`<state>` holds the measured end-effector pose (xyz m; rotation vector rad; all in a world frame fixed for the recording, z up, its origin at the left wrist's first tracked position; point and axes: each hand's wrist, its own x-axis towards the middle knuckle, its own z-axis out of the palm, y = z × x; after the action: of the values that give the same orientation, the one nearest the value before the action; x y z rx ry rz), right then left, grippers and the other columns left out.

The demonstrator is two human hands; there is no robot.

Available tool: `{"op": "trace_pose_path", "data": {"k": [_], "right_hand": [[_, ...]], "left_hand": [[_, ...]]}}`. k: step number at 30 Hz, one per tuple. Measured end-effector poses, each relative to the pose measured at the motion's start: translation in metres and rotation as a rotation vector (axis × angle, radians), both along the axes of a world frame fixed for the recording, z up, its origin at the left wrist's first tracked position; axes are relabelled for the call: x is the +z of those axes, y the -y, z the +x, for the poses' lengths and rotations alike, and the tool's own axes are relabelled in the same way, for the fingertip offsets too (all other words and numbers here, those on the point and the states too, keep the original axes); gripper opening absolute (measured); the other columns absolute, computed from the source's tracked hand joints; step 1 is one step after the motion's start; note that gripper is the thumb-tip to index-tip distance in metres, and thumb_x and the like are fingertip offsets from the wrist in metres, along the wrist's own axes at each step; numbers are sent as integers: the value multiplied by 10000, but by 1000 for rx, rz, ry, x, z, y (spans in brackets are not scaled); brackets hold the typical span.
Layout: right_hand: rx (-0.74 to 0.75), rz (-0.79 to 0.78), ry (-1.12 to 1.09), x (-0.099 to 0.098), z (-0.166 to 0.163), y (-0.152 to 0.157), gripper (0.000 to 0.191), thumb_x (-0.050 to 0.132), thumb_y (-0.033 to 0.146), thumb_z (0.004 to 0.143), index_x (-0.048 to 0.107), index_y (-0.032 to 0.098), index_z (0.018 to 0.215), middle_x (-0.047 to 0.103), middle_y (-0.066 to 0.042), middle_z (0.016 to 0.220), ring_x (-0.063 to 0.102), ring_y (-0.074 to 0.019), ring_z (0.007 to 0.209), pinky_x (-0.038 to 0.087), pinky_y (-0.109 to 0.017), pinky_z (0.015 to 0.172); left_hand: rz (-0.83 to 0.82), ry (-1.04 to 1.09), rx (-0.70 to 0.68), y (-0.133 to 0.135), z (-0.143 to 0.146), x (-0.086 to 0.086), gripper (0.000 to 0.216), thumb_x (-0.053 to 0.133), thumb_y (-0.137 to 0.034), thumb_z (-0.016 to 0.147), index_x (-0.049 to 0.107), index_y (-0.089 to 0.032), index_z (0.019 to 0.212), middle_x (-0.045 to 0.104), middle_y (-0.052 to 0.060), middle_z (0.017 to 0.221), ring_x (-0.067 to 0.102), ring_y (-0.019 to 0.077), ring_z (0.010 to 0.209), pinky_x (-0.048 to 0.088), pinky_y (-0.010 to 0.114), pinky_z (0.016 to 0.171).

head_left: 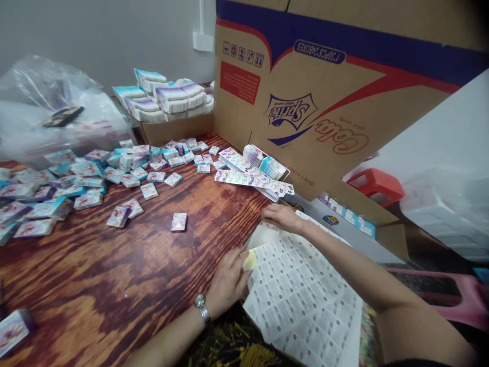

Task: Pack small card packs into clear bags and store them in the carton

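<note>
A white sheet of small printed labels [290, 285] lies at a slant in front of me, over the table's right edge. My left hand [227, 278], with a metal watch on the wrist, has its fingers bent around the sheet's left edge, next to a small yellow patch [250, 260]. At the far edge, my right hand [282, 218] has its fingers curled down by a pale surface [265, 234]; what they grip is hidden. Strips of colourful stickers [244, 177] lie just beyond, beside a small box of packed packets [267, 162].
Many small printed boxes [89, 171] are heaped on the wooden table [171, 285], one box [179, 222] apart. Bundled cartons [168, 97] fill a tray behind. A large cardboard box [305, 92] stands at the back right, a red stool [376, 183] and pink stool [466, 295] beyond.
</note>
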<state>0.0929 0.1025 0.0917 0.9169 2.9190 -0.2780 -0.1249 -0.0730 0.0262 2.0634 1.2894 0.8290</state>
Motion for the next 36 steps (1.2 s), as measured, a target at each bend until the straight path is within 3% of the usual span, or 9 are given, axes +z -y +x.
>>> {"op": "trace_pose_path", "data": {"k": [3, 6, 10, 18, 24, 27, 31, 33, 36], "right_hand": [[125, 45, -74, 26, -32, 2, 321, 323, 337, 966, 608, 203, 907, 621, -54, 858, 554, -146, 823, 402, -244, 742], [192, 90, -88, 44, -72, 1, 302, 342, 334, 964, 613, 207, 936, 624, -44, 842, 561, -150, 815, 414, -260, 760], [135, 133, -321, 49, -110, 0, 304, 378, 306, 954, 510, 217, 1213, 583, -74, 1114, 532, -170, 1025, 427, -298, 858], [199, -108, -503, -12, -155, 41, 294, 388, 312, 951, 546, 205, 1175, 605, -89, 1096, 567, -171, 1009, 460, -305, 872], [354, -101, -421, -55, -211, 108, 542, 564, 520, 825, 495, 207, 1263, 546, -114, 1205, 515, -233, 1076, 445, -348, 884], [336, -32, -372, -72, -238, 122, 316, 523, 423, 882, 593, 221, 1115, 618, -78, 1032, 542, -203, 969, 437, -325, 839], [309, -22, -378, -77, -260, 124, 280, 386, 286, 955, 628, 182, 861, 615, -54, 788, 548, -158, 797, 417, -282, 777], [350, -56, -389, -72, -265, 127, 264, 429, 366, 936, 611, 175, 949, 624, -67, 863, 547, -173, 831, 416, -295, 776], [475, -49, -380, -72, -270, 135, 483, 559, 553, 815, 554, 202, 1146, 611, -85, 1058, 517, -223, 971, 408, -345, 828]], "left_hand": [[-94, 249, 276, -27, 3, 15, 637, 615, -400, 764, 415, -128, 1304, 488, 171, 1311, 432, 282, 1225, 356, 483, 1010], [-244, 432, 384, -48, -10, 23, 356, 619, -404, 735, 634, -153, 987, 662, 94, 964, 591, 239, 918, 441, 407, 864], [-309, 527, 547, -49, -61, 21, 343, 558, -494, 761, 605, -163, 683, 580, -3, 591, 518, 128, 558, 422, 249, 566], [-360, 648, 972, 14, -168, 11, 497, 625, -652, 616, 491, -174, 585, 437, -64, 436, 371, 72, 387, 288, 192, 393], [-276, 567, 1181, 48, -194, -8, 485, 572, -629, 693, 406, -199, 541, 382, -73, 448, 341, 70, 413, 261, 193, 408], [-255, 519, 1215, 61, -200, -15, 479, 522, -628, 737, 404, -204, 548, 385, -69, 452, 353, 81, 423, 276, 200, 420], [-209, 424, 1256, 76, -211, -21, 481, 538, -601, 745, 406, -195, 523, 387, -60, 478, 356, 84, 479, 277, 197, 456], [-197, 394, 1278, 82, -216, -26, 481, 510, -604, 762, 402, -195, 533, 382, -60, 482, 354, 86, 480, 276, 199, 455], [-193, 360, 1310, 86, -222, -32, 481, 443, -623, 793, 427, -194, 575, 392, -62, 480, 363, 87, 456, 289, 202, 441]]}}
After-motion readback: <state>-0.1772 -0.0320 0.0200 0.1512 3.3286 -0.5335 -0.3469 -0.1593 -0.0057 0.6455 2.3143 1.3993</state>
